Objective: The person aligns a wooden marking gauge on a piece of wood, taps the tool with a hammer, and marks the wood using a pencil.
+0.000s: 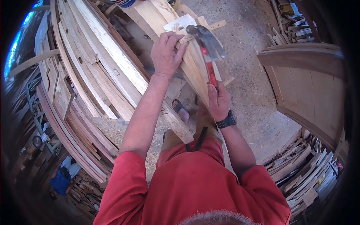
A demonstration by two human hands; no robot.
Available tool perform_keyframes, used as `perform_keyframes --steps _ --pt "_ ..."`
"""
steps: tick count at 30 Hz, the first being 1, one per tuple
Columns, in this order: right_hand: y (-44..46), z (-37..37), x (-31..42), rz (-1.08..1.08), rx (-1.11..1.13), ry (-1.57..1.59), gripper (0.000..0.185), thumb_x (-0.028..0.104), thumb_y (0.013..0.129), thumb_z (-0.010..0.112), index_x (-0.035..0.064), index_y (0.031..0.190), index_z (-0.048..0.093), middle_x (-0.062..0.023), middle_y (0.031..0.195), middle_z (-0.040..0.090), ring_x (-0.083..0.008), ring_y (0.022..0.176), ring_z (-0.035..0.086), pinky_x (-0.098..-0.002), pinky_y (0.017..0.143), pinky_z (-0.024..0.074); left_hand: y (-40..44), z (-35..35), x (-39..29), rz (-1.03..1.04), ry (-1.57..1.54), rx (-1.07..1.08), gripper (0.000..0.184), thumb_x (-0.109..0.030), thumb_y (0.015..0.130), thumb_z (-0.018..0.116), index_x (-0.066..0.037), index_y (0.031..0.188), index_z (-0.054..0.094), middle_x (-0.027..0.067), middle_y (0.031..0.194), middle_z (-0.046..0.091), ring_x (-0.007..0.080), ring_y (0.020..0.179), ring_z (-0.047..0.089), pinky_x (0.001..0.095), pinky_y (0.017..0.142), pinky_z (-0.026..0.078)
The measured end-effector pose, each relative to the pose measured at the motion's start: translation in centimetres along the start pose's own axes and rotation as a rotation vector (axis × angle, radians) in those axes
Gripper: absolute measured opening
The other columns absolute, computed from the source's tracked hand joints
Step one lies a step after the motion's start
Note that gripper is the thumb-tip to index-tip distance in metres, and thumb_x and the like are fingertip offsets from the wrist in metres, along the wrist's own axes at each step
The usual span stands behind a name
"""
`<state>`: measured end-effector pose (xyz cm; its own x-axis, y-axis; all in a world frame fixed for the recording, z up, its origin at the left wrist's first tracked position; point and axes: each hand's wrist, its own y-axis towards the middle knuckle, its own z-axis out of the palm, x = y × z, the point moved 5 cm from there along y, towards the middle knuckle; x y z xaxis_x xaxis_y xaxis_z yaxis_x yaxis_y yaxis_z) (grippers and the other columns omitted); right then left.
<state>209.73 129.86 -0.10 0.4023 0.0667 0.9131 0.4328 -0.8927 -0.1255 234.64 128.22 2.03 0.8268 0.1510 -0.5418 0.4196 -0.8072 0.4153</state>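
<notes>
My right hand [219, 102] is wrapped round the red handle of a claw hammer [212, 69]. The metal head of the hammer is raised over a long pale wooden board [195, 63] and looks slightly blurred. Close to the left of that head, my left hand [167, 54] has its fingers closed on a small wooden strip [186, 38] lying across the board. Whether a nail is between those fingertips I cannot make out. A white sheet or flat piece [180, 22] lies just beyond the strip, and a thin crosspiece [216, 25] sticks out to the right.
Long planks [108, 56] are stacked along my left, some with pencilled numbers. A wooden panel door [303, 86] stands at the right, with scrap wood [311, 172] below it. A tub [123, 3] sits at the top. Sawdust covers the concrete floor [243, 56].
</notes>
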Motion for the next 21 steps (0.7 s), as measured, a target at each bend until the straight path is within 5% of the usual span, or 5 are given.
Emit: perform_keyframes --steps 21 --pt "0.3 0.5 -1.3 -0.014 -0.013 -0.063 0.029 0.029 0.106 0.062 0.0008 0.110 0.064 -0.0185 0.072 0.064 -0.0372 0.065 0.067 -0.0417 0.059 0.0483 -0.3 0.6 0.2 0.020 -0.067 -0.025 0.030 -0.017 0.083 0.083 -0.017 0.110 0.071 0.0026 0.108 0.063 0.0260 0.092 0.067 0.0389 0.076 0.055"
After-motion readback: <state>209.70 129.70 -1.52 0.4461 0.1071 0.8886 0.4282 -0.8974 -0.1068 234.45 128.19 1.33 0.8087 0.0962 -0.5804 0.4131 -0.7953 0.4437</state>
